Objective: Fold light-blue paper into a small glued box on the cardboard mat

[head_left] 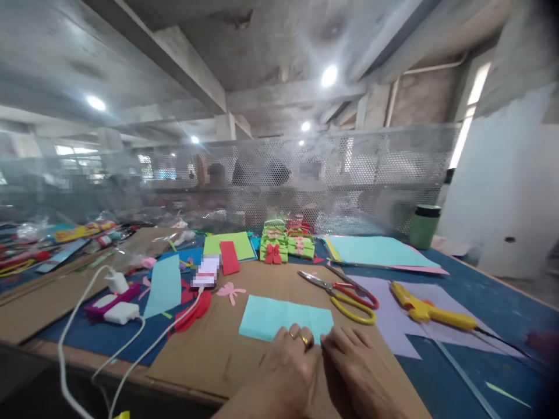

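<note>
A light blue piece of paper (279, 316) with faint creases lies before me on a sheet of brown cardboard (205, 361). My left hand (290, 358), with rings on it, has its fingers curled over the paper's near edge. Close beside it, my right hand (353, 361) is closed at the near right corner of the same paper. Both sets of fingertips are partly hidden by the knuckles. Just beyond the paper on the right lie scissors (349, 308) with a yellow and a red handle. A pink paper bow shape (230, 293) rests beyond its left side.
A yellow glue gun (432, 314) with a black cord lies on lilac paper (388, 329) at the right. Small green paper bags (273, 247) with bows stand ahead. To the left are a phone (206, 272), white cables and a purple power strip (105, 301). A green tumbler (423, 227) stands back right.
</note>
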A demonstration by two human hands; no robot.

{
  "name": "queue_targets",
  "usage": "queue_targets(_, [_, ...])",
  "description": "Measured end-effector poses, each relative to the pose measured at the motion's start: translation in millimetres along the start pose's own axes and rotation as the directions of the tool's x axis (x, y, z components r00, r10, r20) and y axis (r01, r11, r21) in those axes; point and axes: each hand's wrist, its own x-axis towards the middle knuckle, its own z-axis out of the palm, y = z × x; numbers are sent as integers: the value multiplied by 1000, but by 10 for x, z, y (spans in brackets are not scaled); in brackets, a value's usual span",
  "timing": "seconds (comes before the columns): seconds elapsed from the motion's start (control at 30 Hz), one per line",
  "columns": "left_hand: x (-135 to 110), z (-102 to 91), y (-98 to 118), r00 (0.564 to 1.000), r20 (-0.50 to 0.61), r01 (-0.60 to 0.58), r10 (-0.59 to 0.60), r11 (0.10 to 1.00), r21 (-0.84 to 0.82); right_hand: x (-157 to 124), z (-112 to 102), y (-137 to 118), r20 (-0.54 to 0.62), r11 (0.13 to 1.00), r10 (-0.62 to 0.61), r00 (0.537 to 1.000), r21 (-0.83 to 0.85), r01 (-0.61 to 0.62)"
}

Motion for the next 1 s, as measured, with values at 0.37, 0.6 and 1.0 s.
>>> queue_targets(0.37, [27, 54, 19, 996, -70, -37, 47, 990, 139, -4, -31, -51, -53, 991, -20, 998, -133, 13])
queue_targets(0.6, [19, -22, 48, 1000, -22, 8, -6, 995, 103, 50, -238, -70, 118, 940, 155, 981, -324, -110])
queue_targets(1.0, [-675, -416, -655, 969, -116, 226, -219, 973, 45, 10, 26, -428, -80, 997, 32, 996, 75, -26])
